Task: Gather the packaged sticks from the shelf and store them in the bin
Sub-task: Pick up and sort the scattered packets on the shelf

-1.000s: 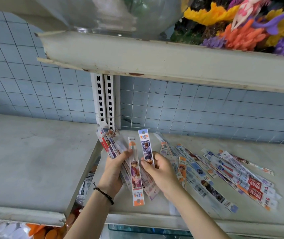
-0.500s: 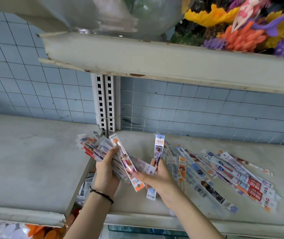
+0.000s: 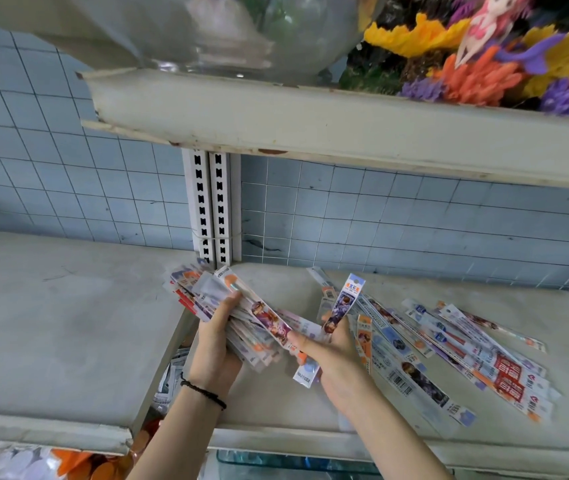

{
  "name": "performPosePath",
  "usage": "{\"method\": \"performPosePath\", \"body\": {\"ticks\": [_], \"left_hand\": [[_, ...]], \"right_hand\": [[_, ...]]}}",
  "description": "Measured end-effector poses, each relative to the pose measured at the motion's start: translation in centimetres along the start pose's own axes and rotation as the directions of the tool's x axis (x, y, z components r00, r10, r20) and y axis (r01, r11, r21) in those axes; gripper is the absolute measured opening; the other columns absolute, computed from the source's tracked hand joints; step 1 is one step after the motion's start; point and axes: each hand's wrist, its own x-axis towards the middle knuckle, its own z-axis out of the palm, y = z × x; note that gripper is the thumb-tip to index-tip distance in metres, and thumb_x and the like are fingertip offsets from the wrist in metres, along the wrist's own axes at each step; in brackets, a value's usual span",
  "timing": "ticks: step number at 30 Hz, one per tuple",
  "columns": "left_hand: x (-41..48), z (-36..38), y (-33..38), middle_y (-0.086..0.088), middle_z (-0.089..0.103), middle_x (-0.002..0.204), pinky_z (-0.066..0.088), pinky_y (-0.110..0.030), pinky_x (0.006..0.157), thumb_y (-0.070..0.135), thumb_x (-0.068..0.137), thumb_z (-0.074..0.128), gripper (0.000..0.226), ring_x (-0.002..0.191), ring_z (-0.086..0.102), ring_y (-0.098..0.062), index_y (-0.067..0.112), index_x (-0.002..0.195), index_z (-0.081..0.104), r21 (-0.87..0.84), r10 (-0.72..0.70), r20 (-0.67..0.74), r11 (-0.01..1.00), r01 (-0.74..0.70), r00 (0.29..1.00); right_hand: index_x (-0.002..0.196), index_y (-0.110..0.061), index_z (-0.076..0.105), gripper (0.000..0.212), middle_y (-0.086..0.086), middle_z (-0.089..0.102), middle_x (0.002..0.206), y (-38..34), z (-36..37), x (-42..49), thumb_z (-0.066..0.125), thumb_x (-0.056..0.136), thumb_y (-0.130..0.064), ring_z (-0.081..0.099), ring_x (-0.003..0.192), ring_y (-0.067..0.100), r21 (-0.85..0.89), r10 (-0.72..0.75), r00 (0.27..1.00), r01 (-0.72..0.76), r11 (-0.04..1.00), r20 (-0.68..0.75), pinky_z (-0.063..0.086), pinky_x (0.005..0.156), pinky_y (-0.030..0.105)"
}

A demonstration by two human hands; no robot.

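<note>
since a second ago the bundle of packets [image 3: 241, 323] in my left hand [image 3: 217, 341] has tipped from standing upright to lying slanted, its top ends now fanned toward the upper left near the slotted post [image 3: 212, 209]. the single packet [image 3: 331, 327] in my right hand [image 3: 335, 362] has swung a little right and stands tilted, top end leaning right.

my left grip is clenched around the bundle, thumb pressed on top of it, fingers underneath. a black band [image 3: 203, 393] sits on that wrist. my right grip pinches the single packet between thumb and fingers; its lower end pokes out below the hand. the right fingertips also touch the lower end of the topmost packet in the bundle, so the two hands meet there.

the rest of the packets [image 3: 456, 351] lie loose on the shelf [image 3: 310, 410], spread in a fan to the right of my right hand, overlapping one another, some face up with red print, some showing barcodes. one lies apart near the back wall.

to the left is another grey shelf [image 3: 51, 323], set slightly apart by a gap; a few more packets show down in that gap [image 3: 169, 379]. behind is blue tile wall [image 3: 380, 209]. above, an upper shelf [image 3: 310, 123] carries a clear glass bowl [image 3: 241, 29] and bright plastic corals [image 3: 484, 64]. under the shelf's front edge i see the rim of a clear bluish bin [image 3: 293, 462], only partly in view.
</note>
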Motion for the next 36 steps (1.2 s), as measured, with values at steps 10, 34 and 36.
{"method": "performPosePath", "body": {"ticks": [10,34,36], "left_hand": [[-0.6,1.1,-0.3,-0.004,0.071,0.076,0.055,-0.027,0.056,0.02,0.071,0.067,0.04,0.061,0.066,-0.014,0.011,0.109,0.059,0.186,-0.128,0.135,0.977,0.102,0.982],[-0.2,0.6,-0.6,-0.026,0.071,0.087,0.059,-0.043,0.053,0.037,0.041,0.093,0.073,0.069,0.071,-0.038,0.0,0.1,0.072,0.125,-0.601,0.303,0.795,0.594,0.74],[-0.1,0.5,-0.5,-0.023,0.071,0.082,0.059,-0.042,0.054,0.052,0.043,0.088,0.08,0.066,0.071,-0.036,0.002,0.103,0.071,0.141,-0.605,0.279,0.794,0.592,0.745]], "right_hand": [[0.112,-0.009,0.049,0.042,0.011,0.07,0.096,-2.4,-1.2,1.5,0.074,0.078,-0.003,0.068,0.065,0.022,0.024,-0.002,0.975,0.007,1.0,-0.221,0.051,0.051,0.028],[0.098,-0.027,0.046,0.049,-0.001,0.061,0.098,-7.9,-2.1,4.2,0.075,0.073,0.004,0.061,0.095,0.016,-0.555,-0.004,0.982,0.109,0.824,0.187,0.05,0.073,0.028],[0.109,-0.022,0.043,0.052,0.002,0.058,0.104,-8.3,-1.7,4.3,0.074,0.075,0.003,0.06,0.096,0.016,-0.605,0.022,0.974,0.121,0.787,0.224,0.052,0.071,0.025]]}}
